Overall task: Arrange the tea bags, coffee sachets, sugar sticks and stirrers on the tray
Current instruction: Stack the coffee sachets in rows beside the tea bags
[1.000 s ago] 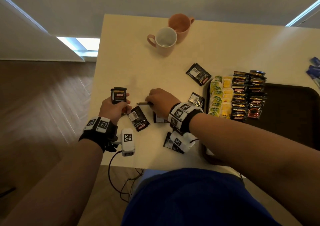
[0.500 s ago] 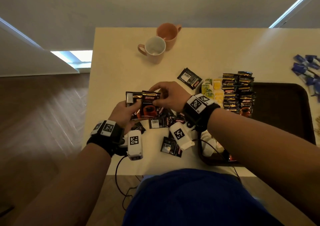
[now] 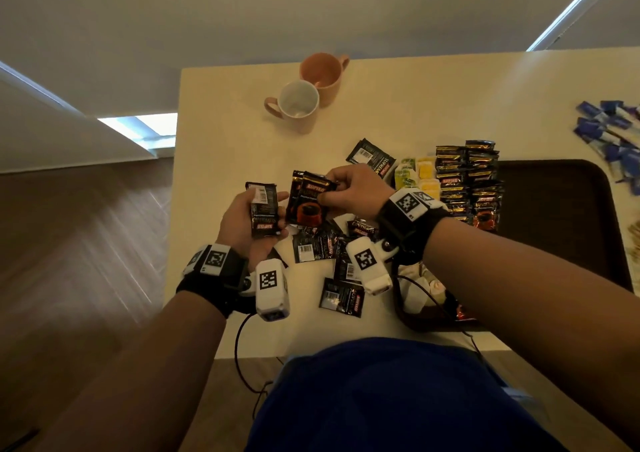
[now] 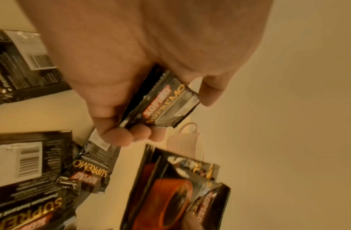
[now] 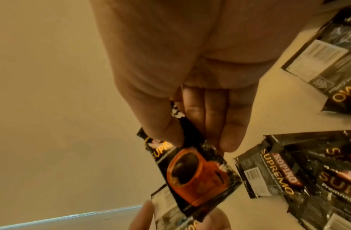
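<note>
Black foil coffee sachets fill both hands above the pale cream table [image 3: 221, 105]. The left hand [image 3: 242, 229] curls its fingers [image 4: 119, 137] and thumb round a black sachet turned barcode side up [image 3: 265, 212], held upright over the table's near left part. Just beside it, the right hand [image 3: 353, 191] pinches the top edge of a black sachet printed with an orange cup [image 3: 310, 205] between thumb and fingers [image 5: 229, 124]; a second sachet seems to sit behind it in the same pinch, and the two hang tilted, close to the left hand's sachet. Under the hands more loose black sachets [image 3: 341, 299] lie scattered on the table, some face down with barcodes showing, and one more [image 3: 372, 157] lies apart toward the mugs. To the right, the dark brown plastic tray [image 3: 554, 216] carries neat overlapping rows of black and gold coffee sachets [image 3: 467, 181] along its left end, with yellow and green tea bags [image 3: 417, 177] in a row beside them. Blue and white sugar sticks [image 3: 613, 132] lie in a heap on the table beyond the tray's far right corner. Two peach ceramic mugs [image 3: 304, 98] stand touching near the far edge.
</note>
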A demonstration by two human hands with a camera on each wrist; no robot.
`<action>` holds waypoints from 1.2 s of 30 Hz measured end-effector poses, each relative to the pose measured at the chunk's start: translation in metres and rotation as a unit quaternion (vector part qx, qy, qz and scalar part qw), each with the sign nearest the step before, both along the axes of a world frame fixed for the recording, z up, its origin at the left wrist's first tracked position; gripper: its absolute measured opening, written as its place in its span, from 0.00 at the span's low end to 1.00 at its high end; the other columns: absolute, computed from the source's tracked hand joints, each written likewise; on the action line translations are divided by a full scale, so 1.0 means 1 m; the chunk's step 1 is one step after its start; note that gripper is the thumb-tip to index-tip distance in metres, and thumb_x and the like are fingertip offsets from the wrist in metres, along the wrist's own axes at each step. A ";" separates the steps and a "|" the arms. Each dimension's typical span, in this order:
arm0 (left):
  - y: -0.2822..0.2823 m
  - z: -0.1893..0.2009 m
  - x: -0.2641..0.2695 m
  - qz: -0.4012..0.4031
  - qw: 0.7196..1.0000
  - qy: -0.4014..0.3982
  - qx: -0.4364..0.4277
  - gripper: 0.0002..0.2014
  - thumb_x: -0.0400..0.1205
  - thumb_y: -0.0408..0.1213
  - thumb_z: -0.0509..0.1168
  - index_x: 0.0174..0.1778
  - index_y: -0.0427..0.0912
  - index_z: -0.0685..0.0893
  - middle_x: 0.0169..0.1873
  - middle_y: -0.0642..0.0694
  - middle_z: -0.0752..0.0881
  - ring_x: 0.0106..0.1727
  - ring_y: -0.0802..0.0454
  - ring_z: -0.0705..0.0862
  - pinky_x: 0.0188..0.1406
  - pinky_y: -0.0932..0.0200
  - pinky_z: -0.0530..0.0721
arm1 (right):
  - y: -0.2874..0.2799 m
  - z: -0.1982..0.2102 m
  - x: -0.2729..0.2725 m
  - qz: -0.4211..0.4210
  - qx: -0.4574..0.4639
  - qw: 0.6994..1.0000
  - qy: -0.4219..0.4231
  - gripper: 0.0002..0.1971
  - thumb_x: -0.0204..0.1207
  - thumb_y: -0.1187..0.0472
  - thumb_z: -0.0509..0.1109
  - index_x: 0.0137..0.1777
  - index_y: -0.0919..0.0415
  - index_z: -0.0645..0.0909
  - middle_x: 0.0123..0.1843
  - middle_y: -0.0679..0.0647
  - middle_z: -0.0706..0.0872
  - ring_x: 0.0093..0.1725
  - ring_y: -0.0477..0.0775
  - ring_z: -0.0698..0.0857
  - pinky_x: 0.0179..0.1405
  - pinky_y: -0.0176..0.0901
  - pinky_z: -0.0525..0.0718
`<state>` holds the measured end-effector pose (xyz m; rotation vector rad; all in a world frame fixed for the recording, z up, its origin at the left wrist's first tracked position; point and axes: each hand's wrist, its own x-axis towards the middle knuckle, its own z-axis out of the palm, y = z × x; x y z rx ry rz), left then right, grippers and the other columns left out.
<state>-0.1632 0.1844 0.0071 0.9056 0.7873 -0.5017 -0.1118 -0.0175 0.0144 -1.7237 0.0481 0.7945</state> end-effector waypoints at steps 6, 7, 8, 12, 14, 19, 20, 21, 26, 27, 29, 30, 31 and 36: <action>0.011 -0.006 0.000 -0.024 0.999 -0.008 0.027 0.23 0.86 0.42 0.47 0.67 0.34 0.81 0.35 0.47 0.78 0.33 0.54 0.72 0.34 0.60 0.67 | -0.009 -0.003 0.005 -0.042 0.010 0.999 0.024 0.14 0.75 0.73 0.74 0.60 0.70 0.81 0.51 0.65 0.90 0.50 0.62 0.92 0.46 0.50 0.92; 0.011 -0.006 0.001 -0.036 0.998 -0.013 0.042 0.21 0.86 0.37 0.48 0.67 0.35 0.81 0.35 0.48 0.80 0.33 0.54 0.72 0.34 0.62 0.67 | -0.010 -0.002 0.005 -0.042 0.011 0.999 0.023 0.13 0.75 0.73 0.74 0.59 0.70 0.81 0.51 0.65 0.90 0.50 0.62 0.92 0.45 0.49 0.92; 0.011 -0.005 0.001 -0.054 0.996 -0.021 0.064 0.19 0.87 0.32 0.49 0.67 0.35 0.81 0.36 0.48 0.83 0.35 0.54 0.75 0.35 0.63 0.71 | -0.011 -0.002 0.005 -0.044 0.012 0.999 0.023 0.12 0.76 0.73 0.73 0.59 0.69 0.81 0.52 0.65 0.90 0.50 0.62 0.92 0.46 0.49 0.92; 0.009 -0.005 0.001 -0.083 0.985 -0.067 0.132 0.14 0.87 0.21 0.56 0.64 0.36 0.82 0.50 0.39 0.89 0.50 0.45 0.88 0.56 0.49 0.86 | -0.014 -0.003 0.005 -0.047 0.004 0.999 0.016 0.13 0.75 0.72 0.74 0.59 0.68 0.82 0.48 0.61 0.91 0.50 0.63 0.92 0.51 0.56 0.91; 0.008 -0.005 -0.001 -0.087 0.976 -0.070 0.185 0.14 0.85 0.22 0.61 0.64 0.38 0.82 0.52 0.39 0.89 0.51 0.45 0.88 0.55 0.47 0.88 | -0.017 -0.004 0.005 -0.044 0.003 0.999 0.014 0.13 0.75 0.72 0.74 0.59 0.67 0.82 0.47 0.60 0.92 0.51 0.62 0.92 0.51 0.56 0.91; 0.012 -0.003 -0.003 -0.176 0.936 -0.084 0.294 0.18 0.77 0.23 0.74 0.55 0.51 0.88 0.53 0.40 0.89 0.52 0.39 0.91 0.48 0.39 0.91 | -0.019 -0.001 0.004 -0.011 -0.039 0.999 -0.032 0.10 0.76 0.69 0.74 0.54 0.74 0.83 0.46 0.65 0.90 0.44 0.51 0.92 0.40 0.41 0.89; 0.013 -0.002 -0.002 -0.207 0.916 -0.097 0.329 0.18 0.75 0.25 0.77 0.53 0.53 0.88 0.51 0.42 0.90 0.50 0.42 0.91 0.45 0.43 0.92 | -0.019 0.001 0.005 0.014 -0.057 0.997 -0.044 0.07 0.77 0.68 0.74 0.49 0.73 0.82 0.41 0.61 0.88 0.37 0.44 0.90 0.36 0.35 0.87; 0.013 0.001 -0.001 -0.231 0.898 -0.110 0.357 0.18 0.73 0.26 0.79 0.52 0.53 0.88 0.49 0.45 0.90 0.47 0.46 0.91 0.41 0.48 0.91 | -0.018 0.003 0.005 0.041 -0.067 0.995 -0.055 0.06 0.77 0.68 0.74 0.43 0.69 0.81 0.36 0.57 0.86 0.32 0.39 0.87 0.32 0.31 0.84; 0.012 0.011 0.005 -0.277 0.880 -0.178 0.342 0.13 0.75 0.26 0.77 0.46 0.50 0.90 0.38 0.50 0.93 0.41 0.54 0.91 0.44 0.54 0.85 | -0.009 0.002 0.004 0.124 -0.105 0.982 -0.096 0.11 0.74 0.66 0.76 0.31 0.57 0.82 0.29 0.49 0.85 0.28 0.40 0.82 0.33 0.32 0.79; 0.011 0.013 0.006 -0.271 0.889 -0.186 0.318 0.11 0.78 0.27 0.75 0.47 0.50 0.91 0.38 0.48 0.93 0.40 0.53 0.90 0.45 0.53 0.84 | -0.008 0.001 0.004 0.126 -0.109 0.981 -0.098 0.11 0.74 0.65 0.76 0.31 0.56 0.83 0.31 0.51 0.87 0.31 0.46 0.86 0.36 0.38 0.83; 0.008 0.017 0.009 -0.249 0.910 -0.182 0.276 0.10 0.82 0.32 0.72 0.51 0.52 0.91 0.40 0.44 0.92 0.40 0.50 0.87 0.47 0.49 0.81 | -0.005 -0.002 0.003 0.117 -0.109 0.982 -0.096 0.12 0.74 0.65 0.76 0.30 0.57 0.80 0.31 0.53 0.87 0.35 0.54 0.88 0.43 0.48 0.87; 0.008 0.017 0.011 -0.237 0.920 -0.176 0.258 0.08 0.83 0.36 0.71 0.54 0.54 0.91 0.42 0.43 0.92 0.43 0.48 0.86 0.49 0.47 0.81 | -0.004 -0.002 0.002 0.109 -0.102 0.984 -0.093 0.14 0.74 0.65 0.76 0.29 0.58 0.78 0.29 0.52 0.85 0.34 0.54 0.85 0.43 0.49 0.86; 0.006 0.018 0.011 -0.223 0.931 -0.170 0.232 0.08 0.83 0.41 0.71 0.57 0.53 0.89 0.44 0.43 0.91 0.46 0.47 0.86 0.51 0.46 0.83 | -0.002 -0.002 0.001 0.096 -0.093 0.987 -0.087 0.15 0.75 0.66 0.75 0.29 0.57 0.76 0.28 0.51 0.83 0.34 0.54 0.83 0.43 0.52 0.86; -0.004 0.012 0.007 -0.139 0.970 -0.169 0.102 0.41 0.56 0.51 0.88 0.63 0.37 0.84 0.57 0.37 0.90 0.61 0.39 0.88 0.59 0.46 0.88 | 0.007 0.001 -0.005 -0.027 -0.014 0.999 -0.014 0.07 0.76 0.67 0.76 0.50 0.59 0.82 0.46 0.65 0.92 0.47 0.62 0.92 0.52 0.66 0.90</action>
